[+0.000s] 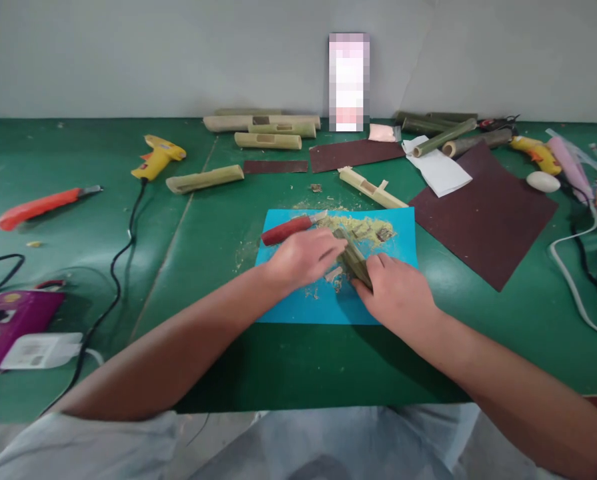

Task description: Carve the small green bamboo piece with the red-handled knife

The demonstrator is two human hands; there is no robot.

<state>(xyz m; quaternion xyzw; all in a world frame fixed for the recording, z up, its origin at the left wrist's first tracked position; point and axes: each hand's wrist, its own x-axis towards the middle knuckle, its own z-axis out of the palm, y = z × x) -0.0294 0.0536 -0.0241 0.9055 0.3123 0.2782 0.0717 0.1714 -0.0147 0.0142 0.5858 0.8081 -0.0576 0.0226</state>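
Over a blue sheet (298, 310), both hands are at a short green bamboo piece (357, 262) that lies at a slant. My right hand (403, 288) is wrapped round its near end. The curled fingers of my left hand (308, 257) close on its far end; the fingertips are partly hidden. Just beyond the left hand rests a red-handled knife (285, 230), its blade pointing right. Pale shavings (363, 229) are heaped behind the bamboo, and a small chip (333, 274) lies between the hands.
Cut bamboo pieces (268, 141) lie at the back. Brown sandpaper (488, 220) and white paper (441, 170) are at right. Corded yellow glue guns (158, 159) stand on both sides. At left are an orange cutter (41, 208) and a purple power strip (33, 320).
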